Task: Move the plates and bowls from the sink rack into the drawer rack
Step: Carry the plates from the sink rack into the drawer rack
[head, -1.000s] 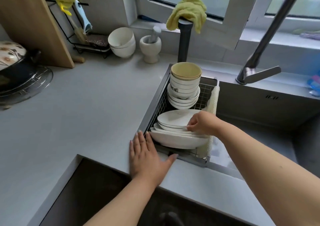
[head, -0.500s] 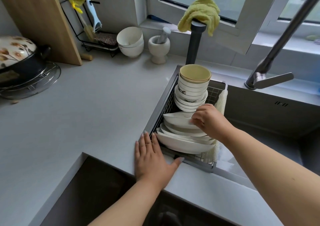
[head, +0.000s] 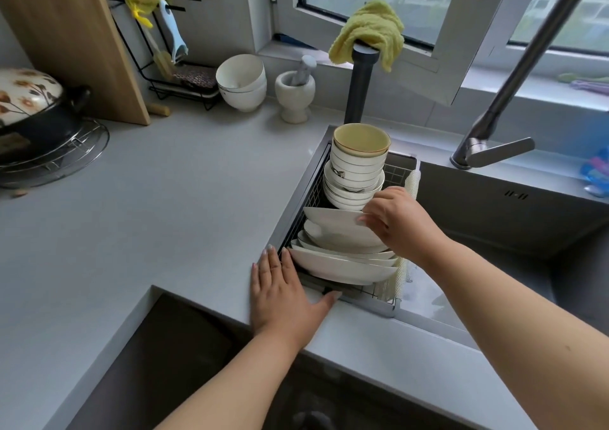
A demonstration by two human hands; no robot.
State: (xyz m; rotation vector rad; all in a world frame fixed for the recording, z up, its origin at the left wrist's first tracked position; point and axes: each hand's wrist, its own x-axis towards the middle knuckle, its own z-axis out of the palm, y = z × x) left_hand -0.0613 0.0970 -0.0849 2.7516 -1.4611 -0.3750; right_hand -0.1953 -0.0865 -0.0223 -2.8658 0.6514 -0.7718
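Grey counter (head: 148, 218) wraps the sink (head: 514, 218), and I see the wire rack (head: 359, 293) set in the sink's left end. My right hand (head: 400, 220) has its fingers pinched on the rim of the top plate (head: 333, 223), tilting it above the other plates (head: 342, 266). Behind them, stacked bowls (head: 357, 169) stand in the same rack. My left hand (head: 283, 293) lies flat, fingers spread, on the counter edge touching the rack.

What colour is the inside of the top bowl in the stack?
Pale yellow; the top bowl shows best in the head view.
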